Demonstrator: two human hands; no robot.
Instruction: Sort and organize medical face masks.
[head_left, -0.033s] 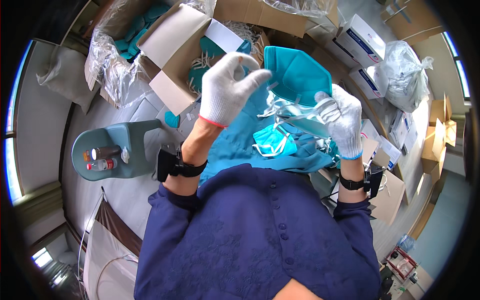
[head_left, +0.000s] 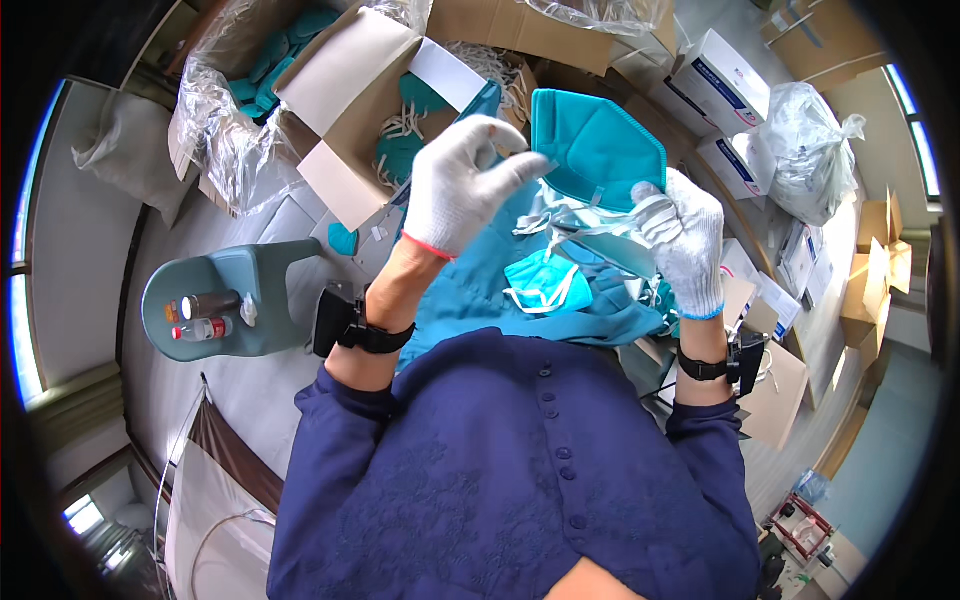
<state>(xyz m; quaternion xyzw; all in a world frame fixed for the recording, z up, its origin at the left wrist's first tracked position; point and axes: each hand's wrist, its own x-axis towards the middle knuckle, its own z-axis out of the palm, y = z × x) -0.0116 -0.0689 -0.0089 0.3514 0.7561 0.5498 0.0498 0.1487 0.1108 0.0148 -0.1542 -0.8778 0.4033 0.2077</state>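
A folded teal face mask (head_left: 600, 150) is held up in front of me, gripped at its lower right corner by my gloved right hand (head_left: 685, 235). White straps (head_left: 560, 222) hang below it, beside the right fingers. My gloved left hand (head_left: 465, 185) is at the mask's left edge, thumb and forefinger curved with a gap between them. Its thumb tip overlaps that edge; whether it touches is unclear. Another teal mask with white straps (head_left: 548, 282) lies on the blue cloth (head_left: 470, 300) over my lap.
An open carton (head_left: 345, 185) holding more masks stands ahead on the left, beside a plastic-lined box (head_left: 235, 150). A grey-green stool (head_left: 275, 320) with bottles is at the left. White boxes (head_left: 718, 82) and a clear plastic bag (head_left: 812, 150) are at the right.
My left hand has shifted slightly right and down, its thumb now over the mask's left edge. The mask has moved very slightly; my right hand keeps its grip.
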